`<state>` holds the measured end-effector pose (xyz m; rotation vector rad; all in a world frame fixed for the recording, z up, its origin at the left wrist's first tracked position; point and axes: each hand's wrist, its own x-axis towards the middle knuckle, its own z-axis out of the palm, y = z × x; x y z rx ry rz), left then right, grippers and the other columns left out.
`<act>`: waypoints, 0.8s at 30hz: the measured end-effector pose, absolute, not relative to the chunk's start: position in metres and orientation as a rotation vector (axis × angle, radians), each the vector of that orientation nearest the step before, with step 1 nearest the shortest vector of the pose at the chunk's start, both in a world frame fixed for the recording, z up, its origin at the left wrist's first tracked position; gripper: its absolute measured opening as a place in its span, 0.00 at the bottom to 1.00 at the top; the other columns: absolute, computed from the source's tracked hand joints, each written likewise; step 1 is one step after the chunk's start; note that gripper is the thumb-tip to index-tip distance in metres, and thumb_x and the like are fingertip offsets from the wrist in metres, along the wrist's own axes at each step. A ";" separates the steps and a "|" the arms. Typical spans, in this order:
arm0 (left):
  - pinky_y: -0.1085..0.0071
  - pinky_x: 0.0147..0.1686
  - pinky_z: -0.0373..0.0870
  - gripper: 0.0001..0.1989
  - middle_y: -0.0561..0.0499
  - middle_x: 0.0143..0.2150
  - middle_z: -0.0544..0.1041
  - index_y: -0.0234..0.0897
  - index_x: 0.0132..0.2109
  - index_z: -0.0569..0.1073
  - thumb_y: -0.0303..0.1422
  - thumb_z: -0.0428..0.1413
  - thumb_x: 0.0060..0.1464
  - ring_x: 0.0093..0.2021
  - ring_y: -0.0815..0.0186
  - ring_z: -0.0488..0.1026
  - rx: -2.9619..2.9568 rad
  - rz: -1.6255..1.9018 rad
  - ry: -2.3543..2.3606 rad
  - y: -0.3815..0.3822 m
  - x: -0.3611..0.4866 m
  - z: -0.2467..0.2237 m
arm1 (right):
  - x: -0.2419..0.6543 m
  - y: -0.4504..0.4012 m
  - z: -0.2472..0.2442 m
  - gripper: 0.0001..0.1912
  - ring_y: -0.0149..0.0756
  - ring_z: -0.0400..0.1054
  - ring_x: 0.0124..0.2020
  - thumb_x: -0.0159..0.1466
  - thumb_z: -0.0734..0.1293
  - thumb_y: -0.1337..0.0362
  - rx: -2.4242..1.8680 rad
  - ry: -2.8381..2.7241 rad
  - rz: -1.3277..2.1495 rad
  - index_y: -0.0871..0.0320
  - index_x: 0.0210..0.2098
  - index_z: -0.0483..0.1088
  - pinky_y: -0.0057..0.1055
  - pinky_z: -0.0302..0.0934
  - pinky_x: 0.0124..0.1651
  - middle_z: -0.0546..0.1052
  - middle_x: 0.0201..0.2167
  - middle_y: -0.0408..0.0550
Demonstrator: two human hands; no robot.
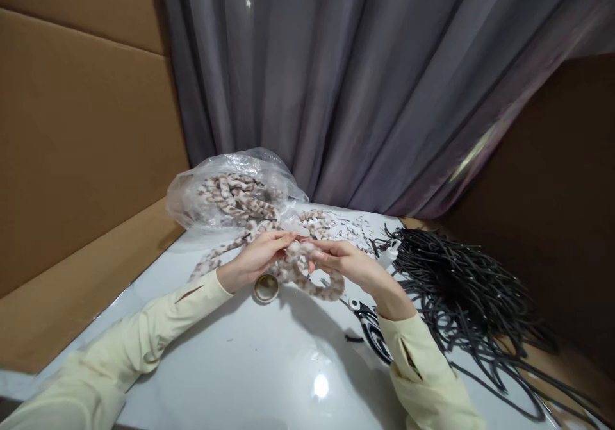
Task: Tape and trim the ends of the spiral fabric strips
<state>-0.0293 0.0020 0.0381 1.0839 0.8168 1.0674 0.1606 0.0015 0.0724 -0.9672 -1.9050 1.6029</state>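
Note:
Between my two hands is a fuzzy cord (331, 287), white with brown patches, bent into a loop that hangs to the right. My left hand (262, 254) pinches it from the left side, fingertips meeting near the top. From the right, my right hand (348, 263) grips the same cord with thumb and fingers. What lies exactly between the fingertips is too small to make out. A roll of tape (266, 288) lies on the table just below my left hand. Scissors with black handles (372, 330) rest under my right forearm, partly hidden.
A clear plastic bag (187, 193) full of fuzzy cords stands at the back left. Small scraps (355, 228) litter the white table (269, 372) behind my hands. A white squeeze bottle (389, 254) leans by a large pile of black cords (471, 289). Cardboard walls (86, 135) flank the table.

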 end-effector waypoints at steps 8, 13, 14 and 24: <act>0.74 0.28 0.64 0.19 0.48 0.24 0.75 0.31 0.36 0.76 0.46 0.58 0.48 0.26 0.67 0.71 1.197 0.892 0.671 -0.006 -0.026 0.045 | 0.149 0.000 0.063 0.13 0.23 0.50 0.18 0.57 0.65 0.55 -0.862 -1.789 1.693 0.59 0.32 0.63 0.26 0.42 0.22 0.71 0.22 0.41; 0.70 0.32 0.67 0.20 0.47 0.29 0.77 0.31 0.35 0.76 0.46 0.60 0.46 0.27 0.67 0.71 1.227 0.868 0.604 -0.005 -0.026 0.047 | 0.139 -0.004 0.062 0.10 0.24 0.52 0.18 0.60 0.61 0.57 -0.834 -1.830 1.594 0.58 0.32 0.61 0.25 0.42 0.21 0.67 0.20 0.39; 0.70 0.33 0.67 0.19 0.47 0.29 0.77 0.31 0.36 0.77 0.46 0.59 0.46 0.28 0.66 0.72 1.241 0.868 0.598 -0.006 -0.027 0.046 | 0.137 -0.004 0.062 0.08 0.24 0.52 0.17 0.60 0.60 0.59 -0.850 -1.836 1.555 0.58 0.32 0.61 0.24 0.43 0.20 0.67 0.19 0.38; 0.74 0.33 0.63 0.18 0.50 0.27 0.75 0.32 0.35 0.78 0.44 0.53 0.54 0.30 0.67 0.69 1.464 0.968 0.766 -0.011 -0.023 0.039 | 0.126 -0.013 0.050 0.06 0.30 0.59 0.17 0.58 0.60 0.61 -1.153 -1.989 0.489 0.56 0.32 0.59 0.24 0.50 0.22 0.64 0.16 0.38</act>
